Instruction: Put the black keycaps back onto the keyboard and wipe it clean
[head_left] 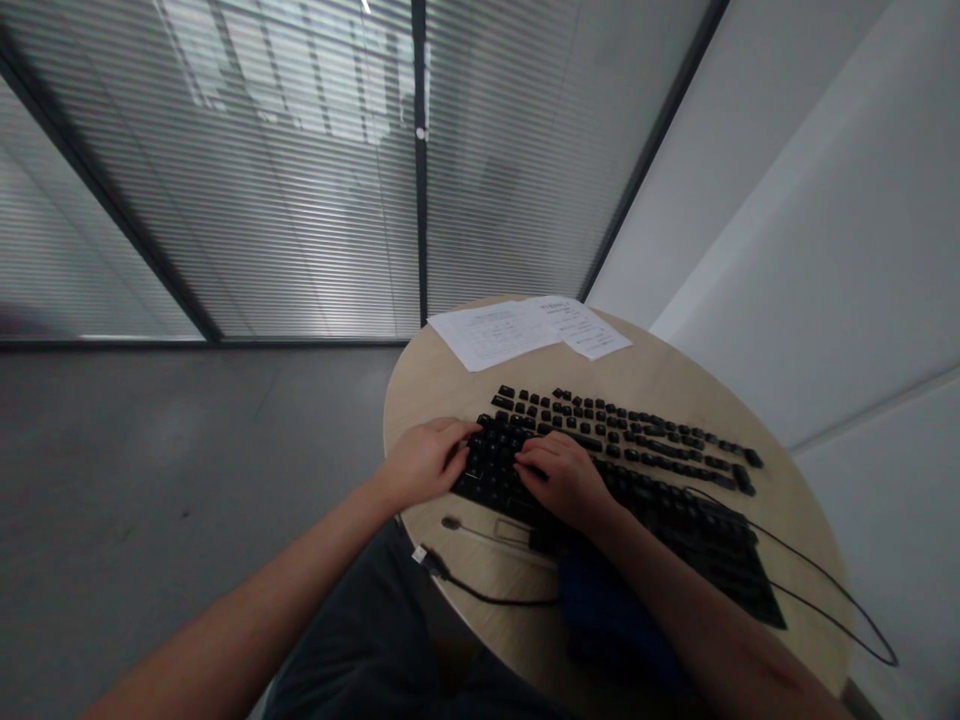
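A black keyboard (495, 478) lies slantwise on the round wooden table, its middle covered by my right hand and forearm. My left hand (426, 462) grips the keyboard's left end, index finger at the upper corner and thumb lower down the side. Over the keys left of centre is my right hand (564, 478), its fingers bent and the tips drawn together; whatever may be between them is too small to make out. Behind the keyboard, loose black keycaps (613, 437) are laid out in rows on the wood.
Printed sheets (499, 333) lie at the table's far edge (409, 375). Nearer me are a thin wire-looped tool (512, 532), a cable with a USB plug (429, 560) and a dark blue cloth (607, 605). A black cable (825, 575) loops at the right. Blinds and a white wall stand behind.
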